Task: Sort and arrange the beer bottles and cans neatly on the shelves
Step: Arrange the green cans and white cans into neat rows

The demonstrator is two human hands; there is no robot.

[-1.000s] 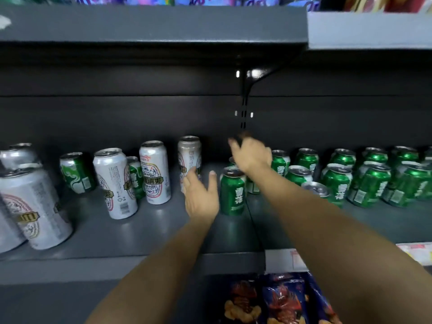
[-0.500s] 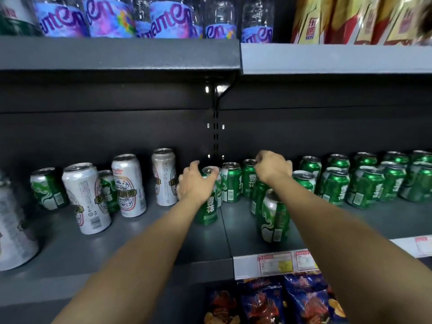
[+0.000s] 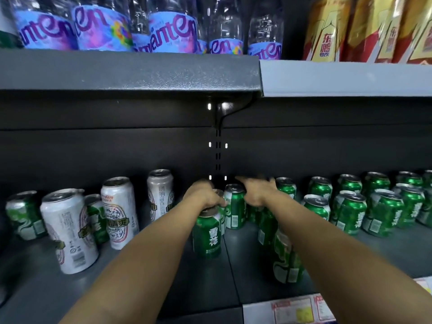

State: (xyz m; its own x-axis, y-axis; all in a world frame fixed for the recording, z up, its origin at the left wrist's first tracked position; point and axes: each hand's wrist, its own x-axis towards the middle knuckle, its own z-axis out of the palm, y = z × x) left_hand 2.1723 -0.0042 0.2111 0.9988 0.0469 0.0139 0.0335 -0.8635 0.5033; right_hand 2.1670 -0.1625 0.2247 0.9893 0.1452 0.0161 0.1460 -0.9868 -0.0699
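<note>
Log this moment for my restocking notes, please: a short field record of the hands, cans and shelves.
left hand: left hand curled over the top of a green aluminium beer can at mid-shelf
right hand: right hand reaching among green cans; its grip cannot be made out
left group: tall white beer cans with red emblems, a few green ones mixed in
right group: green cans clustered in loose rows
shelf: dark grey metal shelf
above: clear plastic water bottles with purple labels
</note>
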